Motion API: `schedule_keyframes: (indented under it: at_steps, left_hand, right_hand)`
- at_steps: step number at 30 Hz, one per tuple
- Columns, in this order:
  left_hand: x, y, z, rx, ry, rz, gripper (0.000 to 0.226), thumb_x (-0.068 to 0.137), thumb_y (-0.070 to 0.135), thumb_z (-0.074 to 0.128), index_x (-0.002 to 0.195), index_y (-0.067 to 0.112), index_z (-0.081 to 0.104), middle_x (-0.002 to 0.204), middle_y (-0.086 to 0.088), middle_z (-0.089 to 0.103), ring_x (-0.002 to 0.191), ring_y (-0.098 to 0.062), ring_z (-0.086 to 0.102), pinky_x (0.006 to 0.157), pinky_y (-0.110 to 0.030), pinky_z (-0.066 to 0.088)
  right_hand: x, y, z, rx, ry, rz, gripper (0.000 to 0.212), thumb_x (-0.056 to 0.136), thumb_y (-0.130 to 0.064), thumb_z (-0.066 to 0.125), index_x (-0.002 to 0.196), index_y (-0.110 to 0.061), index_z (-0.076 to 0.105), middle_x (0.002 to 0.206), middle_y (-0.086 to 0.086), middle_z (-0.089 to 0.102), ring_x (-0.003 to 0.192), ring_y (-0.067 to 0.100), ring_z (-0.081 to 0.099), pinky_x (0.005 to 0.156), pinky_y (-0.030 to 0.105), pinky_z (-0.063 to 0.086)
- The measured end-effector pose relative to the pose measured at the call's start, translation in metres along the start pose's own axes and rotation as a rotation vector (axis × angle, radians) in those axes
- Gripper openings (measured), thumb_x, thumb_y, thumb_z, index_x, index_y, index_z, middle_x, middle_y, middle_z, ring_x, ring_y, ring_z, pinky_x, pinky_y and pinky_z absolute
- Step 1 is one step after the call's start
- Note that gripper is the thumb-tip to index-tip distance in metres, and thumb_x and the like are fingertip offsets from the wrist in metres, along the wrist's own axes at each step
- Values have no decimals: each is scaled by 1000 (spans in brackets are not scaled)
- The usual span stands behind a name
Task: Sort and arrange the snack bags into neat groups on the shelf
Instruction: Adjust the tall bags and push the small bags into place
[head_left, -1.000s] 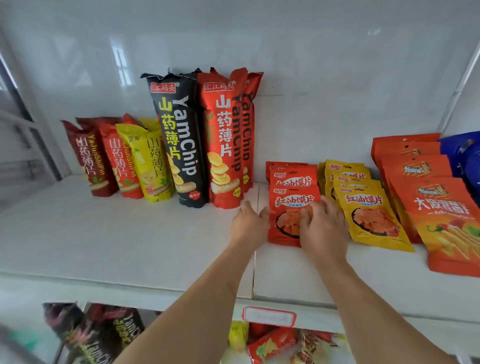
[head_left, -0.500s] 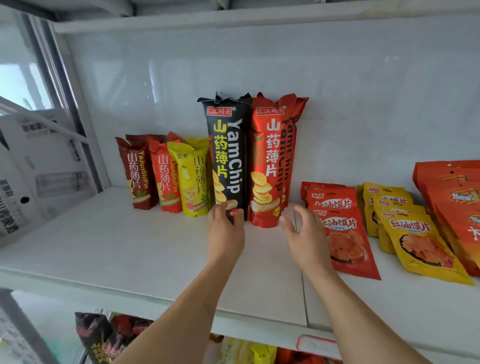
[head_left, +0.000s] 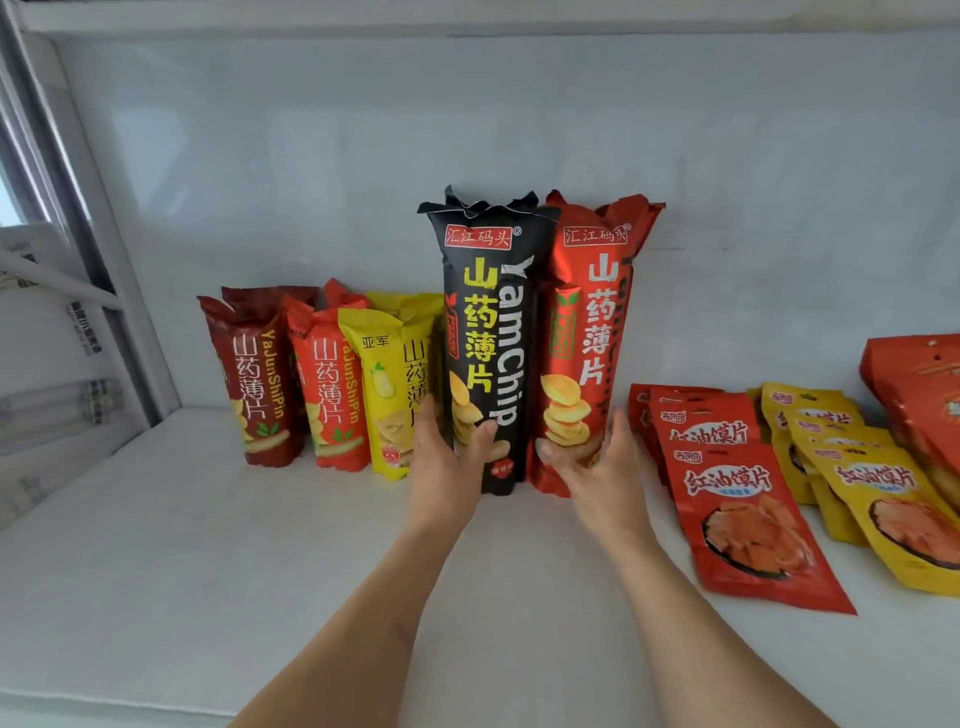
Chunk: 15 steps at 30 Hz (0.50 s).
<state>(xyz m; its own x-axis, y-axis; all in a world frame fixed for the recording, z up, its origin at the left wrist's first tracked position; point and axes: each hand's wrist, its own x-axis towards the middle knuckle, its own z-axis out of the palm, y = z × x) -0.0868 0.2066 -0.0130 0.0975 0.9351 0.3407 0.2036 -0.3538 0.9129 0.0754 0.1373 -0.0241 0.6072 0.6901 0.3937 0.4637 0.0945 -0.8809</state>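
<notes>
Nearest, we see our two forearms reach over the white shelf (head_left: 208, 571) toward the tall bags. Our left hand (head_left: 444, 462) grips the lower part of the black YamChip bag (head_left: 488, 332), thumb curled across its front and fingers round its left edge. Our right hand (head_left: 597, 467) holds the lower part of the tall red bag (head_left: 587, 338), thumb on the front, fingers wrapped round its right side. Both tall bags stand upright, touching side by side. Right of our hands, flat red pouches (head_left: 743, 509) lie overlapping in a row, with yellow pouches (head_left: 883, 499) just beside them and orange bags (head_left: 919, 384) at the right edge. Farther back on the left, a dark red bag (head_left: 254, 379), a bright red bag (head_left: 327, 384) and a yellow bag (head_left: 395, 384) stand against the white back wall (head_left: 467, 130).
</notes>
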Motion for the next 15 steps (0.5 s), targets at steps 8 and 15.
schedule_keyframes:
  at_steps: [8, 15]
  left_hand:
    - [13, -22, 5, -4, -197, -65, 97, 71, 55, 81, 151, 32, 31, 139, 11, 59, 126, -10, 57, 105, -42, 51]
    - [15, -28, 7, 20, -141, -28, 79, 82, 40, 80, 148, 29, 39, 140, 11, 57, 126, -12, 55, 105, -38, 50]
  right_hand:
    - [5, 17, 4, 67, -58, 24, 82, 69, -46, 86, 136, -38, 38, 125, -19, 54, 114, 0, 54, 89, 20, 44]
    - [10, 32, 5, -75, -53, 26, 76, 72, -44, 81, 137, -36, 41, 127, -12, 58, 119, 10, 56, 95, 36, 51]
